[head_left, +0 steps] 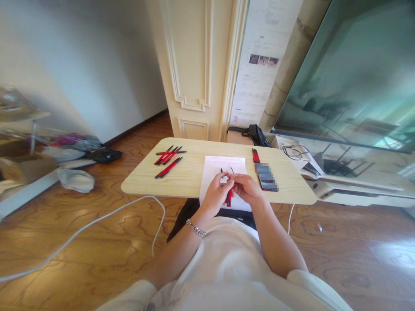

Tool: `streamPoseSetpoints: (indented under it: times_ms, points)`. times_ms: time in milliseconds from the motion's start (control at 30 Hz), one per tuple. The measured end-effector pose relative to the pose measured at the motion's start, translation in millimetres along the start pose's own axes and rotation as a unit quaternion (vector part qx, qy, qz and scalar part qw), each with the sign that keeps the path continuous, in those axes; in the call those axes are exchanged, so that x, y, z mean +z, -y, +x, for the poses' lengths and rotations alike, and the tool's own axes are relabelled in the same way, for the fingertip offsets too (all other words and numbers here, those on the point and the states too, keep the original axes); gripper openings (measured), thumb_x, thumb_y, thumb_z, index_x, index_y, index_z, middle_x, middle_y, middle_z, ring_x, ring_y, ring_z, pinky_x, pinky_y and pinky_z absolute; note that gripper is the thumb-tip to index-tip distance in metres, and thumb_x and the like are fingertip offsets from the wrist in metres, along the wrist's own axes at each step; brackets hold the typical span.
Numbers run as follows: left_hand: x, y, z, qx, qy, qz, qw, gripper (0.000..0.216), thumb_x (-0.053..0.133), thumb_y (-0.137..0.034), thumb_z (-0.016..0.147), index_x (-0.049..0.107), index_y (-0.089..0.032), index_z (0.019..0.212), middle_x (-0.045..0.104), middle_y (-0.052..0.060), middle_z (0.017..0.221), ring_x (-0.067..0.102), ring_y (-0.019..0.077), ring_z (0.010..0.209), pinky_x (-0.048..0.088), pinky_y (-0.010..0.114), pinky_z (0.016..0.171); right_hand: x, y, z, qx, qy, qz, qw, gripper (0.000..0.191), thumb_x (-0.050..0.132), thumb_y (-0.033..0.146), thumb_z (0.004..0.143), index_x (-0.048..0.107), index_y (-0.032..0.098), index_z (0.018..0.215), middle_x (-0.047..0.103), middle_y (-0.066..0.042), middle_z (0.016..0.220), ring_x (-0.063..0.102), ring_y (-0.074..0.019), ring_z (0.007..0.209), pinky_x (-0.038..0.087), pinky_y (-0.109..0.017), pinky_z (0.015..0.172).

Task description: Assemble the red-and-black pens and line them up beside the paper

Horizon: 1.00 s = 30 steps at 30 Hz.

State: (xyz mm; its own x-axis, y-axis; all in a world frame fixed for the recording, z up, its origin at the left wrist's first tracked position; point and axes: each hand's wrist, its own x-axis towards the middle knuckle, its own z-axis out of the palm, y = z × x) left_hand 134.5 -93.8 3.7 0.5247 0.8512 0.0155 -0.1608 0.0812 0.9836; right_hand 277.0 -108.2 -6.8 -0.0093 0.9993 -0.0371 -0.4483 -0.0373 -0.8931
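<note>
My left hand (216, 192) and my right hand (247, 187) meet over a white sheet of paper (210, 166). The fingers of both are closed in a pinch, fingertips together; what lies between them is too small and covered to make out. A red and black pen part (230, 199) shows below the fingers, partly hidden by them. Just beyond the fingertips, a thin dark stick like a pen refill (231, 169) and a black pointed tip (221, 170) show against the paper.
Several red and black pens (169, 156) lie at the left of the wooden table (194, 149). More pens (256, 155) lie on the right, above a phone (266, 177). A white cable (106, 222) runs across the floor. A large screen (350, 82) stands at right.
</note>
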Motion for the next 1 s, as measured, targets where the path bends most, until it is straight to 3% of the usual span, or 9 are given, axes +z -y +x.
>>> streamPoseSetpoints:
  times_ms: [133,233,333,467,567,767,867,933,1000]
  points:
    - [-2,1,-1,0.0,0.016,0.019,1.0,0.062,0.061,-0.051,0.082,0.044,-0.019,0.132,0.061,-0.002,0.058,0.048,0.0087,0.038,0.032,0.017,0.035,-10,12,12,-0.028,-0.042,-0.044,0.998,0.026,0.077,0.028,0.068,0.071,0.013,0.088,0.068,-0.003,0.077,0.056,-0.007,0.058,0.046,-0.018,0.054]
    - [-1,1,-1,-0.011,0.008,0.01,1.0,0.061,0.06,-0.05,0.082,0.043,-0.018,0.131,0.062,-0.001,0.059,0.05,0.0091,0.039,0.034,0.017,0.036,-24,20,29,-0.089,-0.123,-0.168,0.974,0.028,0.074,0.034,0.07,0.07,0.015,0.089,0.068,-0.002,0.074,0.053,-0.0077,0.055,0.043,-0.02,0.052]
    - [-1,4,1,-0.014,-0.005,-0.003,1.0,0.056,0.061,-0.049,0.082,0.047,-0.017,0.126,0.063,0.0,0.059,0.051,0.0096,0.041,0.035,0.017,0.037,-41,25,47,-0.106,-0.202,-0.39,0.892,0.02,0.067,0.033,0.074,0.07,0.014,0.077,0.065,-0.002,0.063,0.054,-0.0112,0.054,0.041,-0.023,0.053]
    - [-3,8,4,-0.015,-0.004,-0.012,1.0,0.049,0.061,-0.051,0.081,0.053,-0.015,0.114,0.064,0.002,0.061,0.051,0.0097,0.043,0.036,0.018,0.037,-51,22,60,-0.066,-0.204,-0.61,0.763,0.02,0.063,0.031,0.076,0.074,0.015,0.073,0.068,-0.004,0.065,0.062,-0.0178,0.066,0.041,-0.026,0.062]
    - [-5,11,6,-0.011,-0.006,-0.014,1.0,0.046,0.062,-0.052,0.081,0.055,-0.015,0.108,0.064,0.002,0.062,0.053,0.0097,0.043,0.036,0.018,0.037,-50,15,62,-0.064,-0.206,-0.661,0.718,0.02,0.063,0.031,0.077,0.076,0.016,0.075,0.072,-0.007,0.076,0.064,-0.021,0.078,0.042,-0.027,0.068]
    - [-9,13,11,0.003,-0.049,-0.014,0.999,0.047,0.064,-0.054,0.078,0.057,-0.017,0.106,0.067,0.004,0.072,0.057,0.0105,0.048,0.043,0.02,0.041,-47,21,57,-0.082,-0.217,-0.637,0.735,0.023,0.06,0.033,0.08,0.075,0.017,0.085,0.072,-0.007,0.081,0.063,-0.0196,0.079,0.042,-0.026,0.069]
    - [-12,15,15,0.027,-0.08,0.002,0.996,0.047,0.065,-0.054,0.077,0.059,-0.017,0.106,0.066,0.004,0.074,0.06,0.0119,0.052,0.048,0.021,0.045,-36,27,39,-0.114,-0.208,-0.576,0.782,0.028,0.053,0.037,0.085,0.071,0.016,0.083,0.07,-0.005,0.075,0.06,-0.0161,0.068,0.042,-0.025,0.064]
    - [-12,15,18,0.053,-0.099,0.015,0.994,0.046,0.066,-0.053,0.076,0.059,-0.017,0.106,0.065,0.003,0.071,0.061,0.0122,0.053,0.049,0.022,0.047,-23,28,19,-0.127,-0.152,-0.522,0.83,0.032,0.051,0.043,0.086,0.068,0.016,0.083,0.068,-0.004,0.074,0.057,-0.0137,0.061,0.042,-0.024,0.059]
    - [-12,16,20,0.079,-0.115,0.023,0.99,0.045,0.066,-0.052,0.077,0.06,-0.017,0.104,0.063,0.002,0.069,0.06,0.0117,0.052,0.049,0.021,0.048,-9,24,-2,-0.12,-0.079,-0.495,0.857,0.03,0.056,0.046,0.083,0.066,0.017,0.084,0.067,-0.002,0.072,0.057,-0.0129,0.061,0.042,-0.024,0.058]
